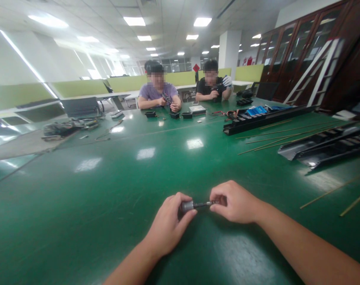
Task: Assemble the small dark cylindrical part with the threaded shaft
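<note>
Low over the green table, a small grey metal cylinder (187,206) with a dark end rests between the thumb and fingers of my left hand (171,221). From its right side a thin dark shaft (200,205) runs level toward my right hand (235,202). The shaft ends in a bright metal tip (209,203), where my right thumb and fingers close in a pinch. Whatever small part sits inside that pinch is mostly covered by my fingers.
The glossy green table (123,178) reaches far ahead. Black metal channels (331,146) and thin brass-coloured rods (275,140) lie at right. Across the table, two people (158,89) handle dark tools near small black trays (174,115). A stepladder (324,73) stands behind, at right.
</note>
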`<state>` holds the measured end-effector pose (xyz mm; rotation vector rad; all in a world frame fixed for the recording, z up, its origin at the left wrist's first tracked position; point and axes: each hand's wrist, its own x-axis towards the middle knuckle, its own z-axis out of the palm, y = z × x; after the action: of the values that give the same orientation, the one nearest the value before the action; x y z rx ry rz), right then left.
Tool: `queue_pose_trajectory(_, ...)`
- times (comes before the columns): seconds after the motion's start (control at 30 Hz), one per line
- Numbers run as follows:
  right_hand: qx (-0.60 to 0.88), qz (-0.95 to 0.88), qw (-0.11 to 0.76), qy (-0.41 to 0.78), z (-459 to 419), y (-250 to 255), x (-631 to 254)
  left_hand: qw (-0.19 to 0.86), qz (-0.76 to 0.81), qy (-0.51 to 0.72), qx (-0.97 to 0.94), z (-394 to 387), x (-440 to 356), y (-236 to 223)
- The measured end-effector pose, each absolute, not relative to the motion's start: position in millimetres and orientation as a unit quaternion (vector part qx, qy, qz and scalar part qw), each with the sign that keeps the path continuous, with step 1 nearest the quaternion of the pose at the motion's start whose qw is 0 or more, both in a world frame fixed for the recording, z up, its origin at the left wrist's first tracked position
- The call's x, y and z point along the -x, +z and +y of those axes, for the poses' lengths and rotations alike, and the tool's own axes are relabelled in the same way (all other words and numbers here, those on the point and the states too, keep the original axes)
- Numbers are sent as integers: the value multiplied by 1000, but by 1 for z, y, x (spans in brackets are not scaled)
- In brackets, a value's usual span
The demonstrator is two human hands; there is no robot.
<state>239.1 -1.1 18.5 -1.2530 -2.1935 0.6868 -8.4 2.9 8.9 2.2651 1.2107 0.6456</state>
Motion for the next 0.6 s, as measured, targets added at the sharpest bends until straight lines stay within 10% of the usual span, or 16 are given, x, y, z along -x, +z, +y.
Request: queue_pose_trajectory(0.6,461,-805,266,262,-1,23,-242,258,459,237,-816,5,8,8)
